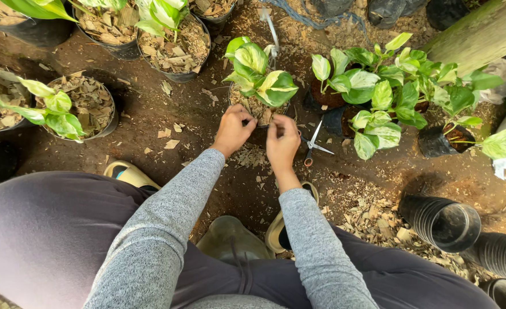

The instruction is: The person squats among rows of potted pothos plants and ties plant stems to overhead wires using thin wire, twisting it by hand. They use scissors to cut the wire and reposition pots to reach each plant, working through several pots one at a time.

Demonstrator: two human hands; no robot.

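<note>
Far left on the bare soil ground [167,114], several round black pots filled with wood chips [89,103] hold green-and-cream plants. At centre, both hands meet at the near rim of one small black pot with a variegated yellow-green leafy plant [258,77]: left hand [233,129] curled shut at the rim, right hand [282,140] pinched closed beside it, whatever they pinch too small to tell. Just right lie one pair of small scissors [313,146], more potted plants, then three stacks of empty black nursery pots [442,220].
</note>
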